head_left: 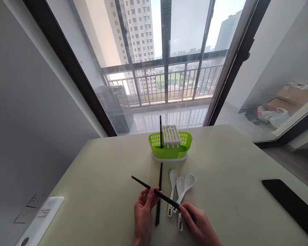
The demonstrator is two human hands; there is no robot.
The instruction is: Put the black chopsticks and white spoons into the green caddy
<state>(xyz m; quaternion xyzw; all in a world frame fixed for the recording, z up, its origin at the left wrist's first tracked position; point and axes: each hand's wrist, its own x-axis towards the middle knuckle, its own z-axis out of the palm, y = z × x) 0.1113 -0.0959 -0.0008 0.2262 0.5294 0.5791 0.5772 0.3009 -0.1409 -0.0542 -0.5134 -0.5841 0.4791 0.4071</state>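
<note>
Both my hands hold one black chopstick (143, 183) slanting above the table. My left hand (143, 213) pinches its middle and my right hand (198, 223) grips its near end. A second black chopstick (159, 191) lies on the table under it, pointing at the green basket (184, 141). Three white spoons (181, 186) lie side by side just right of that chopstick, their handles partly hidden by my right hand. The green basket has a white slotted insert (171, 135), and black chopsticks (161, 131) stand upright in its left side.
The pale table (105, 191) stands against a large window with a balcony railing. A black phone (292, 205) lies near the right edge. A white power strip (42, 218) sits at the near left corner.
</note>
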